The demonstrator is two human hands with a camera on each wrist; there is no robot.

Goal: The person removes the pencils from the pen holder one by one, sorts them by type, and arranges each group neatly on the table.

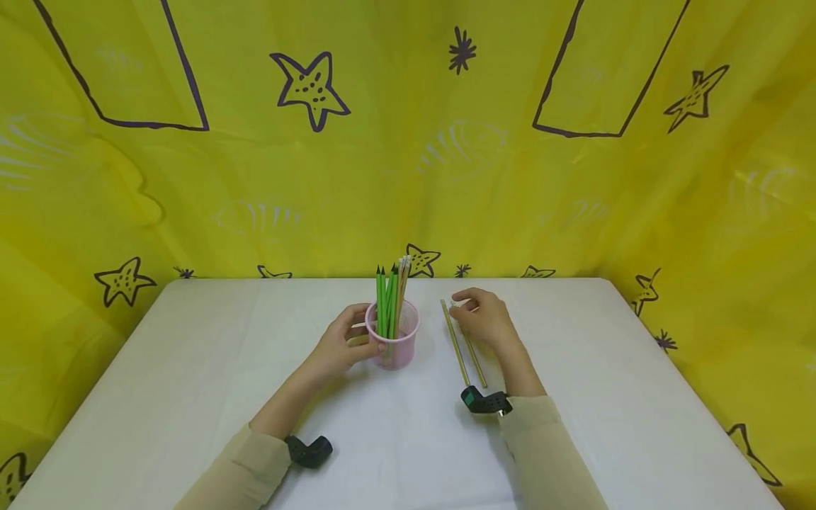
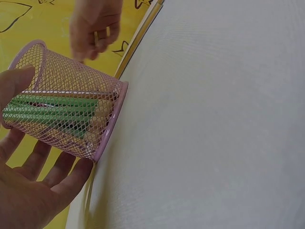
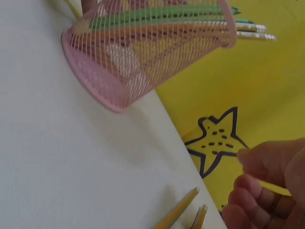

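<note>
A pink mesh pencil cup stands on the white table, holding several green pencils with dark tips upward and light brown pencils with whitish ends. My left hand grips its left side, thumb near the front and fingers spread behind, as the left wrist view confirms. Two slim gold pencils lie side by side to the right of the cup. Above their far ends is my right hand, its fingers bent with a gap to the thumb. Nothing held shows in the right wrist view.
The white tabletop ends at a far edge just beyond the cup. Behind it and along both sides hangs a yellow curtain with drawn stars. A dark camera mount sits on each wrist.
</note>
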